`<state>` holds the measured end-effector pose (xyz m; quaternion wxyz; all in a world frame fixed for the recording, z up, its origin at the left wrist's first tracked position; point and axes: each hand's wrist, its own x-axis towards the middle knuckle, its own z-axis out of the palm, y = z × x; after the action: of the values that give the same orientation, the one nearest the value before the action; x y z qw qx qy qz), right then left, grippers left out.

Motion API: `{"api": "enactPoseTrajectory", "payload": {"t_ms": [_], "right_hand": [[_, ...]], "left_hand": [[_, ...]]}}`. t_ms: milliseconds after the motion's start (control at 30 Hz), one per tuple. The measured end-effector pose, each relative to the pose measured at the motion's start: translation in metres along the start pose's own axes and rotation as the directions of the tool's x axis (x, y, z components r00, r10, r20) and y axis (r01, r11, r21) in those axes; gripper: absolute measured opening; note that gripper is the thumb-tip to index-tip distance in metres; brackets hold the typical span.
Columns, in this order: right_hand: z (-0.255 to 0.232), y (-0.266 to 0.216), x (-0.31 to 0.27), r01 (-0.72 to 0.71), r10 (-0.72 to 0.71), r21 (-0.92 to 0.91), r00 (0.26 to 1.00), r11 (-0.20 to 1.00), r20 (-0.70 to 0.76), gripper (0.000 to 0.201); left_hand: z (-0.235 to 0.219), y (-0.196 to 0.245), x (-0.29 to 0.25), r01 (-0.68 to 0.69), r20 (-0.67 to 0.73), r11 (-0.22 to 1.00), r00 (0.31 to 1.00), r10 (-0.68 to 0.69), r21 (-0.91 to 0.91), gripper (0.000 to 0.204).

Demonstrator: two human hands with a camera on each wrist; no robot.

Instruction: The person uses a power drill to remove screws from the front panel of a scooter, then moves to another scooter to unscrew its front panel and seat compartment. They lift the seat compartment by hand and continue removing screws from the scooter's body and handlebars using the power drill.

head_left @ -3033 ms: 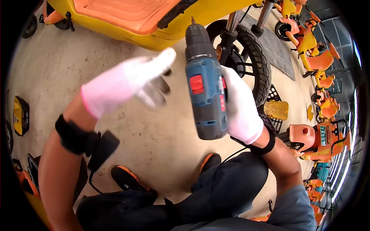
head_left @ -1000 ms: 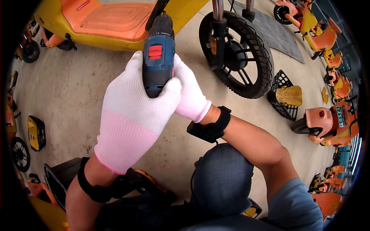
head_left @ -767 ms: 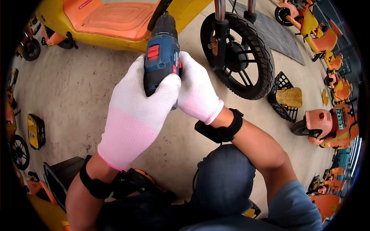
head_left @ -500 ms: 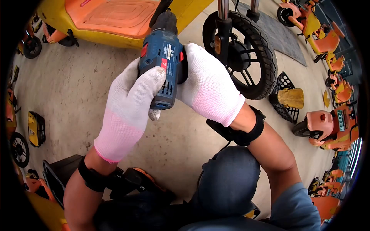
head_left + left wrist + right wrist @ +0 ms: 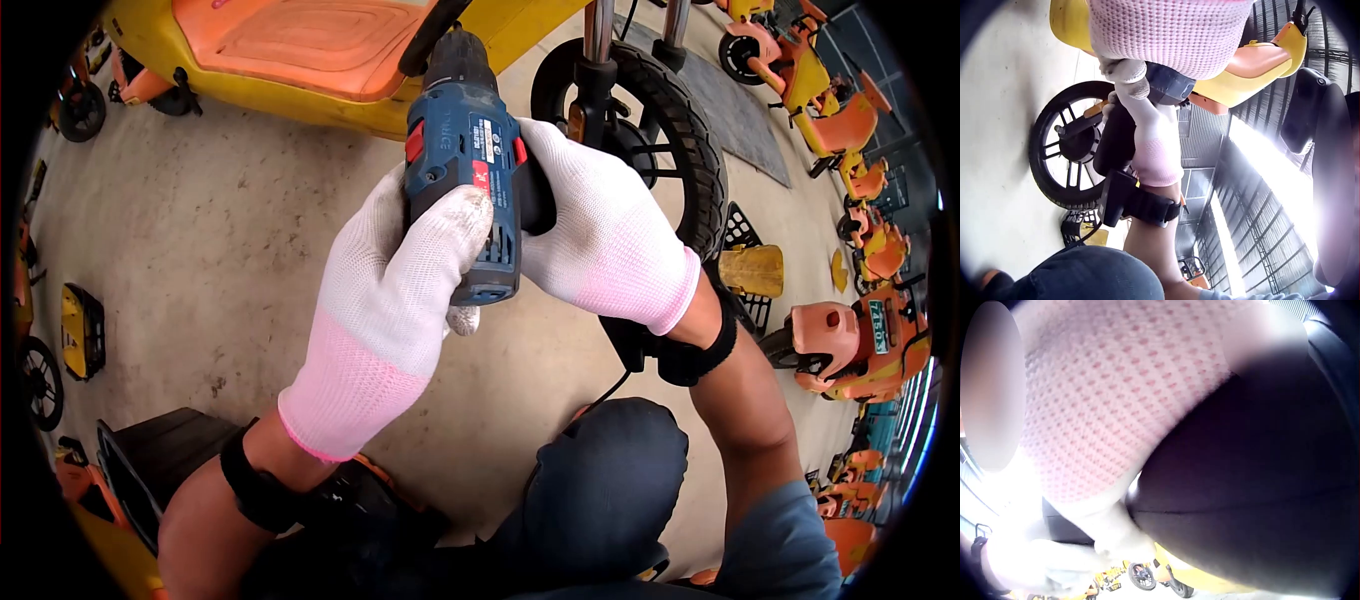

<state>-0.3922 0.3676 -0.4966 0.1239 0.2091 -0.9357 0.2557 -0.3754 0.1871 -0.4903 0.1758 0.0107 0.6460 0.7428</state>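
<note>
Both gloved hands are clamping the blue drill (image 5: 465, 170): left hand (image 5: 400, 300) wrapping its rear, right hand (image 5: 600, 240) gripping the handle. It has been rolling sideways, label now up, nose pointing twelve o'clock toward the yellow scooter (image 5: 330, 60).

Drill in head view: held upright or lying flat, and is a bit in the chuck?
Lying flat: the drill points away, chuck toward the yellow scooter, gripped by the left hand and right hand. Bit: cannot tell, the tip is hidden.
</note>
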Motion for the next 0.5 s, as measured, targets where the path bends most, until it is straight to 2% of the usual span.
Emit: {"api": "enactPoseTrajectory", "payload": {"t_ms": [133,200,267,333,400,467,500], "right_hand": [[-0.011,0.001,0.006,-0.026,0.039,-0.142,0.996,0.990,0.086,0.039],[-0.016,-0.001,0.008,-0.081,0.119,-0.214,0.978,0.973,0.172,0.035],[-0.017,-0.001,0.010,-0.035,0.076,-0.251,0.985,0.967,0.157,0.033],[-0.014,-0.007,0.007,-0.123,0.156,-0.252,0.981,0.960,0.115,0.048],[-0.010,-0.009,0.008,-0.146,0.177,-0.245,0.978,0.959,0.112,0.048],[-0.004,-0.009,0.005,-0.139,0.160,-0.204,0.983,0.969,0.090,0.046],[-0.001,-0.009,0.004,-0.142,0.162,-0.200,0.983,0.970,0.089,0.046]], "left_hand": [[0.010,-0.012,0.001,-0.010,-0.013,0.997,1.000,0.009,-0.072,0.037],[0.014,-0.014,0.001,-0.022,-0.036,0.988,0.999,0.017,-0.152,0.037],[0.015,-0.010,0.000,-0.016,-0.034,0.990,0.999,0.011,-0.143,0.037],[0.013,-0.008,-0.001,0.028,-0.063,0.991,0.997,-0.036,-0.128,0.036],[0.012,-0.009,-0.001,0.010,-0.066,0.990,0.998,-0.020,-0.143,0.036],[0.012,-0.008,0.000,-0.014,-0.137,0.994,0.991,-0.001,-0.110,0.036],[0.009,-0.009,0.001,-0.007,-0.115,0.995,0.993,-0.005,-0.102,0.036]]}}
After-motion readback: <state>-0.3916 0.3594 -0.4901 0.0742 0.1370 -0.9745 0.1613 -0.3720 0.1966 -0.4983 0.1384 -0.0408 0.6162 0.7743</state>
